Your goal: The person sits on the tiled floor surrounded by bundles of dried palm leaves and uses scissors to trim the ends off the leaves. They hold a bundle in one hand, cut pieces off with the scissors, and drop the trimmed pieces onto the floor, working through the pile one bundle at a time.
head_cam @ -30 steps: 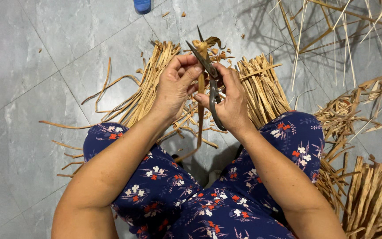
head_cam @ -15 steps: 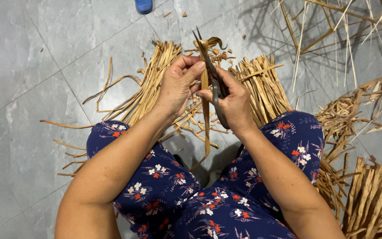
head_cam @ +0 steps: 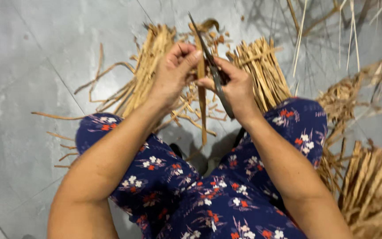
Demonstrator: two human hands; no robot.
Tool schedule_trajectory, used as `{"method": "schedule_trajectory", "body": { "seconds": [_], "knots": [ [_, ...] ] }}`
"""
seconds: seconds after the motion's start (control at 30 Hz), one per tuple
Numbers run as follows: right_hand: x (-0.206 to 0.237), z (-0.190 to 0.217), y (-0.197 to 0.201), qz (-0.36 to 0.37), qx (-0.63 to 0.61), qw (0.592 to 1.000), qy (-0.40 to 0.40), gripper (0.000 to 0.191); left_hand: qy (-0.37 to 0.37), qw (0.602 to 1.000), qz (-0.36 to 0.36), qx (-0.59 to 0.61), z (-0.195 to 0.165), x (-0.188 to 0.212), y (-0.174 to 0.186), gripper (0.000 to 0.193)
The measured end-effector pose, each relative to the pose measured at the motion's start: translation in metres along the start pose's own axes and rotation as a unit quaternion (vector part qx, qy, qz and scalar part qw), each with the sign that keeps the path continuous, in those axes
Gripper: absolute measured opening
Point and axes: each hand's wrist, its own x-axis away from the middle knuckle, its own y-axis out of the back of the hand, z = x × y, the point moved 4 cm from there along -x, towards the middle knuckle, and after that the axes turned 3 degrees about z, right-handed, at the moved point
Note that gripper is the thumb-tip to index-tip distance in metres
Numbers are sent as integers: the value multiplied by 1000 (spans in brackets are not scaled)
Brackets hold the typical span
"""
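The person sits low over a grey tiled floor point(head_cam: 32, 66), knees apart in dark blue trousers point(head_cam: 191, 194) printed with small red and white flowers. Both bare forearms reach forward and the hands meet above the gap between the knees.

The left hand point(head_cam: 175, 71) is clenched around the upper part of a long tan strip point(head_cam: 202, 104), its fingers point(head_cam: 186, 55) curled over and the thumb pressed toward the strip. The strip hangs nearly upright from that grip, its lower end dangling free between the knees, above the floor. Its top curls over just past the hands.

The right hand point(head_cam: 235, 86) is closed around a knife point(head_cam: 211, 62), the dark handle running down past the wrist and the thin blade pointing up and away, slanting across the strip just beside the left thumb. Blade and strip look to be touching where the hands meet, though the exact contact is hidden by the fingers.

Beyond the hands lie two bundles of the same dry strips: one point(head_cam: 149, 66) fanned out behind the left hand, another point(head_cam: 261, 71) with cut ends behind the right. Loose curled scraps point(head_cam: 186, 113) litter the floor between them. To the right, near the knee, is a rougher heap of husks point(head_cam: 372, 186), and thin pale stalks point(head_cam: 303, 31) cross the top right corner.
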Motion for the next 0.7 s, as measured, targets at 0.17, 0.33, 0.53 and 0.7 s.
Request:
{"method": "schedule_trajectory", "body": {
  "seconds": [0.17, 0.33, 0.53, 0.7],
  "knots": [
    [-2, -11, 12, 2, -27, 996, -87, 49, 13, 1000, 21, -14, -6, 4, 1, 19],
    [-21, -27, 87, -53, -87, 994, -34, 32, -24, 991, -24, -129, -21, -18, 19, 20],
    [-13, -56, 159, -154, -228, 960, 57, 26, -110, 951, -4, -290, 7, -79, 39, 22],
    [-6, -67, 190, -205, -278, 933, 102, 33, 65, 919, 49, -386, 90, -148, 43, 22]
  ]
}}
